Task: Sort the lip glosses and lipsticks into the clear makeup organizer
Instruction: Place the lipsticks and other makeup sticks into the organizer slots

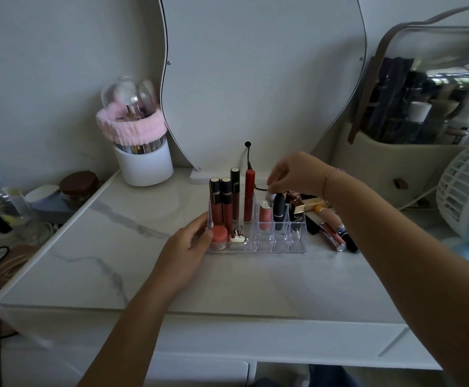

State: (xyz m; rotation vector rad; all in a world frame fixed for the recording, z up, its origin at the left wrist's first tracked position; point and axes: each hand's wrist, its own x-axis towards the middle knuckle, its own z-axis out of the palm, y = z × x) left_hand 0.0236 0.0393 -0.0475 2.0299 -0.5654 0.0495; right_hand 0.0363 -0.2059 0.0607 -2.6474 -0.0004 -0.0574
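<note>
A white marble-look bench [93, 247] stands against a pale wall, with a curved mirror [255, 79] behind it and a white fan [467, 191] at the right edge. The clear makeup organizer [255, 244] sits mid-bench: tall lip glosses [226, 205] upright in its back left section, lipsticks [279, 209] in the small right cells, more tubes [332, 236] lying just beside it. The left hand [185, 250] has its grip closed on the organizer's left wall. The right hand [294, 174] pinches something small above the lipsticks; I cannot tell what.
</note>
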